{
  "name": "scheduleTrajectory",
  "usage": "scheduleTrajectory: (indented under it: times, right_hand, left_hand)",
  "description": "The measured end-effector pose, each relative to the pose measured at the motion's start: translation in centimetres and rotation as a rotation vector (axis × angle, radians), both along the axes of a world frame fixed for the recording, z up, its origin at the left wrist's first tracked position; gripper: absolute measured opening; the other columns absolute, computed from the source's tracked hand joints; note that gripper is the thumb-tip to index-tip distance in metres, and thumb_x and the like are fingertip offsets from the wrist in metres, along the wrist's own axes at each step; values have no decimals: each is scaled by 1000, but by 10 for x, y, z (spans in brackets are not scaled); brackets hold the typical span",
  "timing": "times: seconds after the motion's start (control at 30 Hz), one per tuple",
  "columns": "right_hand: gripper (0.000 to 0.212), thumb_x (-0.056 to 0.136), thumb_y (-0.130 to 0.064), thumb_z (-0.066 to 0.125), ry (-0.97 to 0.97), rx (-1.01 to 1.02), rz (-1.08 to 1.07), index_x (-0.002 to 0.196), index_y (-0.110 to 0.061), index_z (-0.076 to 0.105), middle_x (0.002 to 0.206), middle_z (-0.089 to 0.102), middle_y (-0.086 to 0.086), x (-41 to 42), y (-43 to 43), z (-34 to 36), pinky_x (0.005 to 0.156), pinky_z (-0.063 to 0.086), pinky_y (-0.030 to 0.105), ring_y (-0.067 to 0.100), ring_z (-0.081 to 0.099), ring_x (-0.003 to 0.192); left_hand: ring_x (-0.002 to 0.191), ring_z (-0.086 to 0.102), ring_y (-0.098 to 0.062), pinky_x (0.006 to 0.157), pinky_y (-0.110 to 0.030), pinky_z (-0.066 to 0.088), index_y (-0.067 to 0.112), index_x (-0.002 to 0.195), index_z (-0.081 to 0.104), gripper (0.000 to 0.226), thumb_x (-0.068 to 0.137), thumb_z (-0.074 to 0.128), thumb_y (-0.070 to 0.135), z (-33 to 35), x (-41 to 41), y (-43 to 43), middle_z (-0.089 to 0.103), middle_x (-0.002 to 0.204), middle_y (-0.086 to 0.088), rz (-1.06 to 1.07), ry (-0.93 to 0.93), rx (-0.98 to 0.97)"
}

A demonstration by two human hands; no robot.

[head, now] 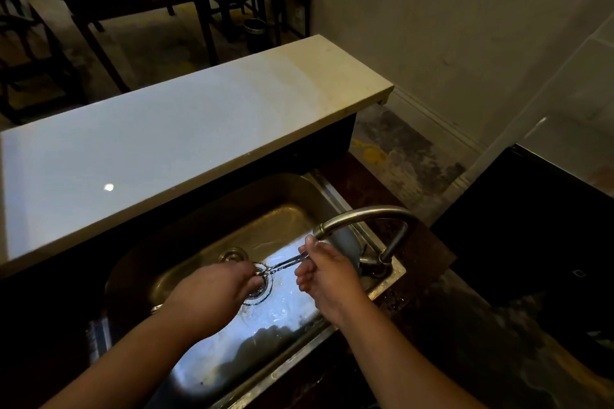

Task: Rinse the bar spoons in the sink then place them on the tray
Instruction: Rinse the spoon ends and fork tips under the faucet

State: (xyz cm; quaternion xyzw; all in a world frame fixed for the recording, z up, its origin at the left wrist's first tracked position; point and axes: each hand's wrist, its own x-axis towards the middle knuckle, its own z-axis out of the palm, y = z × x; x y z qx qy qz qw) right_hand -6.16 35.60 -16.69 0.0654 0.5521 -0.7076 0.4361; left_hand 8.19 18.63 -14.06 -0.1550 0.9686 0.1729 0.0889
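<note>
Stainless sink (206,209): rounded rectangular basin, dull brassy sheen, wet floor glaring white. Round perforated drain (260,289) at basin centre. Bar spoons (282,266): thin twisted metal stems, shiny, bunched together, spanning just above drain. Left hand (212,295) pinches stems at drain side; right hand (327,271) closes on opposite end, under curved brushed-metal faucet (365,212) at sink's right rim. Smooth pale stone counter (166,129) behind sink.

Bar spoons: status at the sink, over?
Left hand and right hand each grip an end of the bar spoons. Spoons over the sink drain, below the faucet. Tray not in view. Nothing blocking.
</note>
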Motion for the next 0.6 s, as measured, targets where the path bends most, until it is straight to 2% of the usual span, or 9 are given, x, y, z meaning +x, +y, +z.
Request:
scheduleTrajectory:
  times: [0.1, 0.2, 0.23, 0.3, 0.37, 0.5, 0.6]
  right_hand:
    - [27, 104, -33, 58, 101, 57, 52, 91, -11, 67, 55, 61, 6, 0, -1, 2, 44, 39, 23, 15, 49, 43]
    - [25, 106, -31, 55, 151, 40, 112, 91, -14, 67, 63, 65, 4, -1, 1, 8, 50, 41, 24, 13, 52, 51]
    - [25, 106, -28, 55, 155, 36, 114, 91, -13, 67, 63, 66, 4, -1, 1, 9, 50, 42, 24, 13, 54, 52]
    - [26, 107, -25, 53, 146, 58, 90, 88, -12, 66, 60, 66, 6, -3, 1, 11, 49, 42, 25, 14, 55, 48]
    - [27, 109, -22, 48, 123, 86, 64, 90, -10, 65, 57, 65, 7, -4, 0, 10, 47, 41, 26, 14, 53, 45]
    - [18, 106, -23, 53, 22, -3, 76, 104, -11, 66, 58, 63, 9, -3, 6, 8, 45, 39, 25, 18, 51, 47]
    - [25, 106, -28, 53, 1, 5, 92, 98, -10, 68, 54, 60, 8, -3, 10, 5, 43, 35, 23, 17, 48, 42]
  left_hand:
    - [66, 47, -12, 59, -32, 35, 34, 87, 46, 38, 98, 27, 65, -1, -1, 0, 47, 69, 10, 26, 5, -29]
    - [66, 50, -10, 60, -33, 40, 35, 91, 50, 52, 90, 15, 73, 2, -3, -3, 51, 69, 11, 20, 23, -3]
    - [69, 54, -11, 62, -33, 43, 36, 96, 51, 51, 91, 17, 73, 2, -3, -3, 55, 73, 11, 9, 20, 15]
    - [75, 59, -14, 66, -34, 48, 40, 108, 47, 34, 96, 32, 69, 0, -4, -1, 61, 82, 12, 21, 22, 53]
    - [73, 57, -16, 64, -34, 47, 41, 108, 42, 25, 97, 39, 64, 0, -5, 1, 57, 78, 11, 51, 31, 49]
    - [74, 59, -20, 62, -33, 45, 36, 105, 44, 23, 100, 39, 58, -1, -5, 0, 48, 72, 10, 34, 44, 3]
    - [73, 59, -17, 62, -33, 46, 36, 103, 48, 25, 101, 36, 57, 0, -5, -1, 50, 74, 11, -2, 50, 34]
